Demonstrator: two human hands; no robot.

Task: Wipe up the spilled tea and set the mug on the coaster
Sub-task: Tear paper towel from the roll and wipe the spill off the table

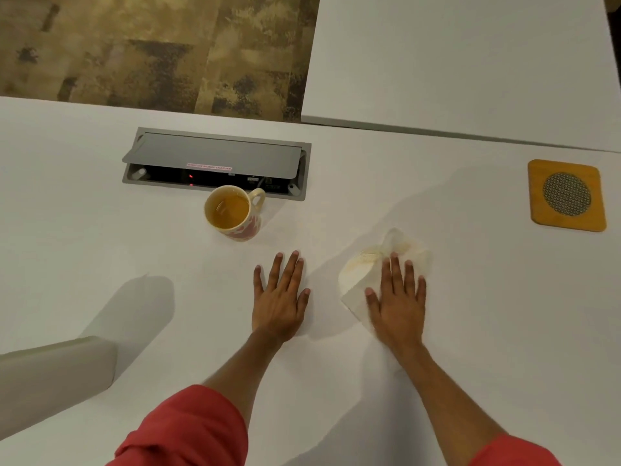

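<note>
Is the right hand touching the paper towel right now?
Touching. The head view shows the right hand lying flat, palm down, on the paper towel, with its fingers overlapping the tea-stained part.

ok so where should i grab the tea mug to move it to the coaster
Take the cream, red-patterned ceramic mug by its handle, which points right and away. It stands upright, nearly full of tea, so come in from the right, probably with the right hand, and keep it level.

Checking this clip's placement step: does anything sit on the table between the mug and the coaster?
Nothing visible: bare white table lies between the tea-filled patterned mug and the square wooden coaster. The stained paper towel under the right hand sits nearer the person, off that line.
</note>
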